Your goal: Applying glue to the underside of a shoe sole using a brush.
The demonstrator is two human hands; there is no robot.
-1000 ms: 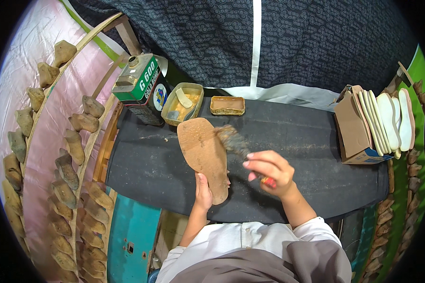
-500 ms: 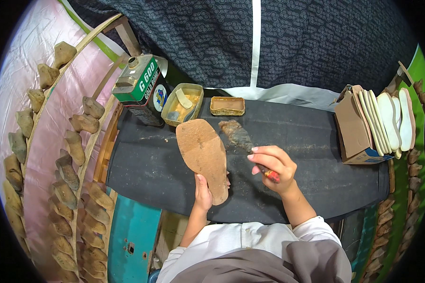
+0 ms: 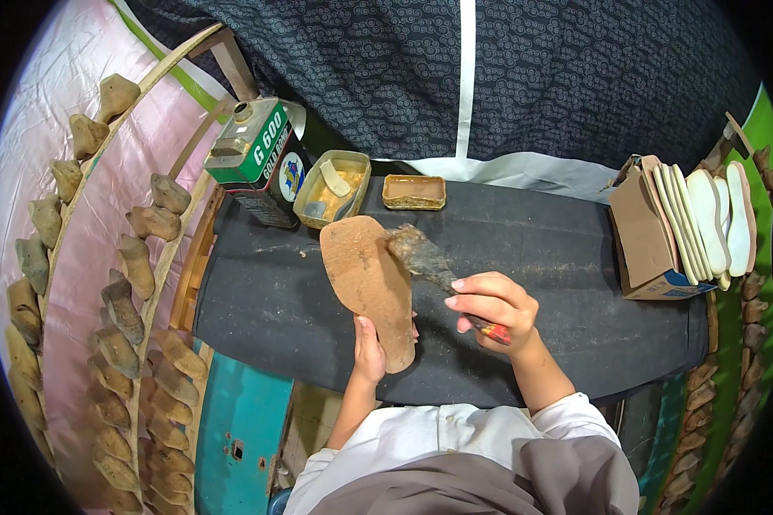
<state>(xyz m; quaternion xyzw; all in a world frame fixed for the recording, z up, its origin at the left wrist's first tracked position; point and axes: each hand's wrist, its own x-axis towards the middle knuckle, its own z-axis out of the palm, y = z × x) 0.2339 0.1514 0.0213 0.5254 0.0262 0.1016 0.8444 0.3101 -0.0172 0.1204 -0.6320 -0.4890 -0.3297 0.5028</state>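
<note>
Brown sole [image 3: 365,275] staying clasped in the left hand [image 3: 369,354], the right hand [image 3: 504,307] is returning its gripped brush [image 3: 423,257], seemingly resuming strokes.

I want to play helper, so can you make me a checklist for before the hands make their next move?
1. Left hand has a grip on the brown shoe sole: ok, it holds the narrower part.
2. Right hand has a grip on the brush: ok, fingers around the handle.
3. Brush tip touching the sole: cannot tell; they overlap in this view.
4. Small rectangular tub upright on the black table: ok.
5. Pale insoles inside the cardboard box: ok, sticking out.
</note>
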